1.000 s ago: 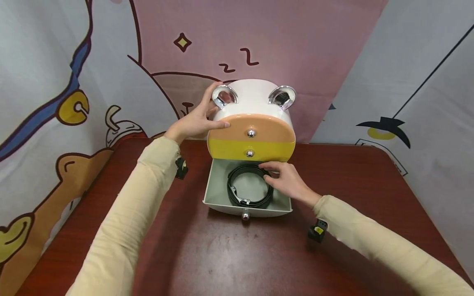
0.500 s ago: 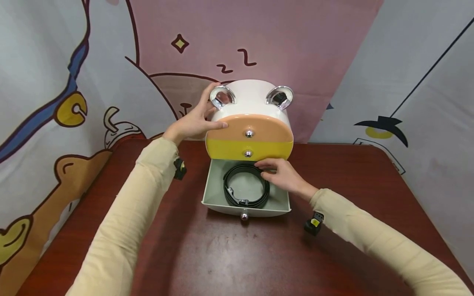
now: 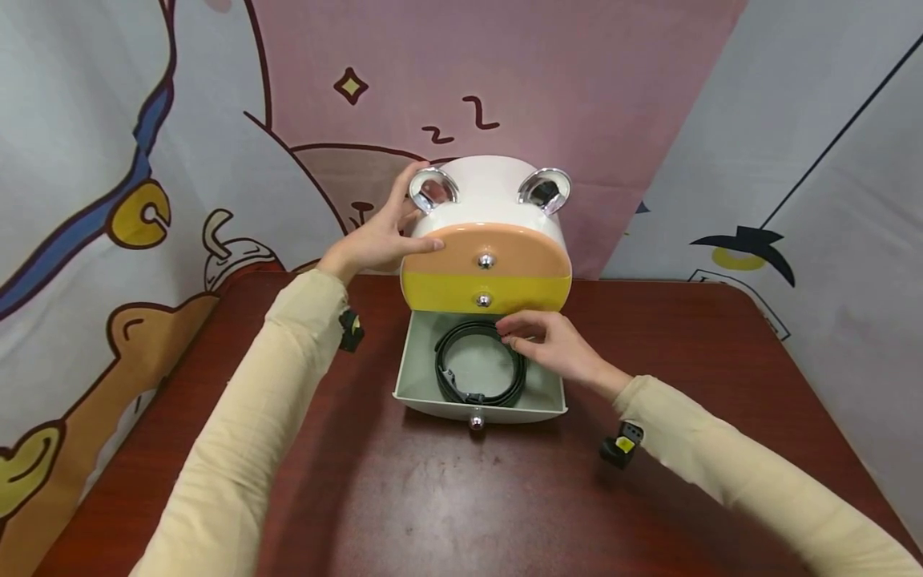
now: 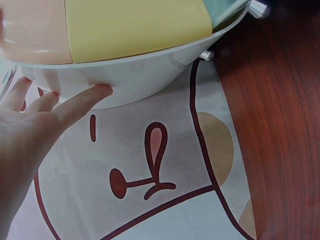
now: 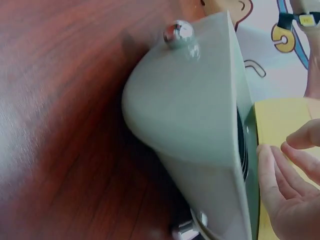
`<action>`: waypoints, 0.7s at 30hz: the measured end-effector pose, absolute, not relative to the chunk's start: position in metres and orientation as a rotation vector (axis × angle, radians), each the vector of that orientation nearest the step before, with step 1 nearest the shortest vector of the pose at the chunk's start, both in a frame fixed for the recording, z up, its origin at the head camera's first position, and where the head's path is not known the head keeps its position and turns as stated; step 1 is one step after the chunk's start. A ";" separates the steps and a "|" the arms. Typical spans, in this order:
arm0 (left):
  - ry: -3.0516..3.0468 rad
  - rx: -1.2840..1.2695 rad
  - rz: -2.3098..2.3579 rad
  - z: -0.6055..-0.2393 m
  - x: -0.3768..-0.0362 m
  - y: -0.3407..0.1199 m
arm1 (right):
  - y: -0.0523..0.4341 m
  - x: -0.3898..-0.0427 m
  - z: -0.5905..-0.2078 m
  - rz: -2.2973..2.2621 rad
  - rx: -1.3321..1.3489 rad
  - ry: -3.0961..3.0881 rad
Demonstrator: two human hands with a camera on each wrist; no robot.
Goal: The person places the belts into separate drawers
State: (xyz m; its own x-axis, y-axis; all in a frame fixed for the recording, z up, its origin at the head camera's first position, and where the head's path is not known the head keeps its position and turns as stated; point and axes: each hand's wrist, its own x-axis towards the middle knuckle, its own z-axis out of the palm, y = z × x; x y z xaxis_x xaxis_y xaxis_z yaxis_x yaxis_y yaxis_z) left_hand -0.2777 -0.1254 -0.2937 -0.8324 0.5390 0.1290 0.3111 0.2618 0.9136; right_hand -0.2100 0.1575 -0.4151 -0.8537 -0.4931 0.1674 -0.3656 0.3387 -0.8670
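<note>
A coiled black belt (image 3: 521, 377) with a metal buckle (image 3: 461, 391) lies in the pulled-out grey-green bottom drawer (image 3: 409, 377) of a small rounded cabinet (image 3: 490, 188). Over the coil's back right edge hovers my right hand (image 3: 555, 344), its fingers slightly bent and thumb near them. In the right wrist view nothing shows between those fingertips, which are close to the yellow drawer front (image 5: 280, 120); whether they touch the belt I cannot tell. My left hand (image 3: 378, 236) rests against the cabinet's left side, with extended fingers on the white shell (image 4: 140, 80) and the thumb by the orange drawer front (image 3: 461, 244).
Two shiny ear-like pieces stick up from the cabinet top, such as the right ear (image 3: 546, 191). Round silver knobs, including the lowest knob (image 3: 477, 421), mark the drawers. The cabinet stands on a reddish-brown table (image 3: 433, 505). A cartoon-printed cloth (image 3: 613, 96) hangs close behind.
My right wrist has turned slightly, and the right fingers have drawn a little closer together above the belt. The left hand and cabinet hold still apart from a small camera shift.
</note>
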 end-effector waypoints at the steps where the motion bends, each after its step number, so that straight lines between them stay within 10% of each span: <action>1: 2.325 0.792 1.602 -0.294 -0.278 -0.125 | 0.157 -0.207 -0.414 -1.552 -0.803 2.459; 21: 2.331 0.792 1.604 -0.295 -0.278 -0.126 | 0.143 -0.175 -0.410 -1.480 -0.915 2.442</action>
State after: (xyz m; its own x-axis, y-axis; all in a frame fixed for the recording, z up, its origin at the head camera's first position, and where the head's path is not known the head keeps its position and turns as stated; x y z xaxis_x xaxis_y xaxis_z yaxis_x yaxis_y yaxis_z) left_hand -0.2781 -0.1258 -0.2949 -0.8357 0.5334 0.1311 0.3131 0.2666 0.9115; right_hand -0.1746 0.1427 -0.4101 -0.8043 -0.5651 0.1838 -0.4243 0.3296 -0.8434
